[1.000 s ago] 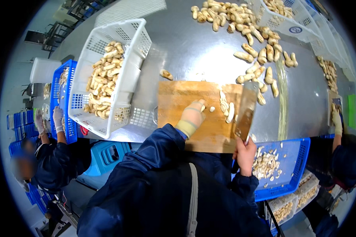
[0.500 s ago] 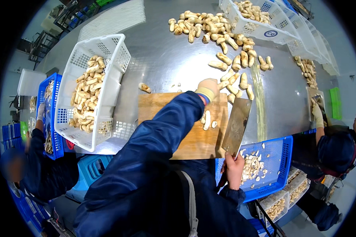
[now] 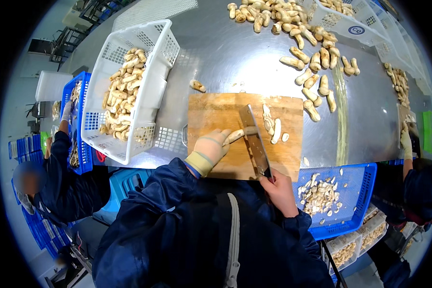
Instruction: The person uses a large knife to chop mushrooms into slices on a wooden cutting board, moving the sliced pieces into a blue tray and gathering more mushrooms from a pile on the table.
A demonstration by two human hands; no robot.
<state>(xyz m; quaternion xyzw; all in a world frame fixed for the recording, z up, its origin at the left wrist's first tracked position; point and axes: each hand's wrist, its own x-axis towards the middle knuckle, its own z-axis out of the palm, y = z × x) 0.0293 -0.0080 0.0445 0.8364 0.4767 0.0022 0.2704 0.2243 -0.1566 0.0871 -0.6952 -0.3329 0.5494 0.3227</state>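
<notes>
A wooden cutting board (image 3: 216,115) lies on the steel table in front of me. My gloved left hand (image 3: 211,149) pins a pale mushroom stem (image 3: 240,135) down on the board. My bare right hand (image 3: 279,189) grips the handle of a cleaver (image 3: 254,139), whose blade rests across that mushroom. A few cut mushroom pieces (image 3: 272,127) lie on the board just right of the blade.
A white basket (image 3: 151,96) of mushrooms stands at the left. Loose mushrooms (image 3: 312,62) are scattered over the steel table (image 3: 225,53) at the back right. A blue crate (image 3: 357,192) with trimmings sits at my lower right. Other people work at left (image 3: 58,187) and right (image 3: 417,187).
My left hand reached out to the loose mushrooms, came back and now holds one on the board. The cleaver, raised beside the board before, now rests across it.
</notes>
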